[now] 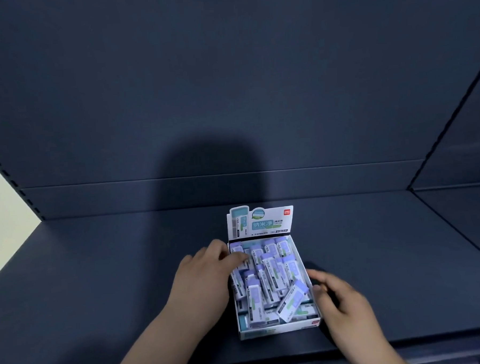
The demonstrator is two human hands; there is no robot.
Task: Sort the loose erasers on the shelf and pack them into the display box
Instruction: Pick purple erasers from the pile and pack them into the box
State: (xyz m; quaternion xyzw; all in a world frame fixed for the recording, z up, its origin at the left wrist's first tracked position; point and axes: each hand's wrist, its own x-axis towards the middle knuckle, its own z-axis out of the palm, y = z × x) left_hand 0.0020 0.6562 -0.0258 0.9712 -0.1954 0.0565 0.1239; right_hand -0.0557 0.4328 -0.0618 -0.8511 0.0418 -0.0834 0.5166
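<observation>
A white display box (280, 331) with an upright printed header card (260, 222) stands on the dark shelf (113, 272). It holds several erasers (266, 278) in white and purple sleeves, lying jumbled; one eraser (292, 300) lies tilted near the right wall. My left hand (207, 272) lies over the box's left wall, its fingers reaching in and touching erasers at the back left. My right hand (339, 299) is beside the box's right wall, fingers loosely curled, thumb near the rim, holding nothing that I can see.
The dark shelf board stretches wide on both sides of the box. A dark back panel (229, 99) rises behind it. The shelf's front edge (409, 348) runs just below my wrists. A neighbouring shelf section (463, 212) angles off at the right.
</observation>
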